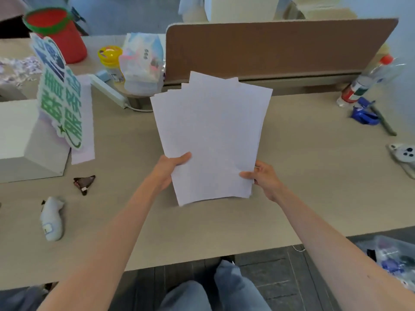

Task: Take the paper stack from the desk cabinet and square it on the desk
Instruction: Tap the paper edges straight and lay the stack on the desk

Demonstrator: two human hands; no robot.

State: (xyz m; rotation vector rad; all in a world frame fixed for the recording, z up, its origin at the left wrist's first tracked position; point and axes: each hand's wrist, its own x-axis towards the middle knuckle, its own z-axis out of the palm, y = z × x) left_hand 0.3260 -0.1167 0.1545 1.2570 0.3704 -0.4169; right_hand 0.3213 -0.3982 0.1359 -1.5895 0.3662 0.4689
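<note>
Head view shows one paper stack (208, 135) at the centre of the frame, over the tan desk (303, 176), with both hands on its lower end. At the stack's lower left edge the left hand (171, 169) is closed on the sheets, thumb lying across the top sheet. At the lower right edge the right hand (261, 176) is closed likewise, thumb on top and fingers hidden behind the paper. The sheets are uneven: several corners fan out at the stack's upper end, before one brown partition panel (280, 48). Whether the stack's lower edge touches the desk cannot be told. Elsewhere lie one red bucket (67, 39) at upper left, one yellow-lidded jar (111, 57), one red-capped plastic bottle (368, 81) at upper right and one phone (404, 153) at the right edge.
</note>
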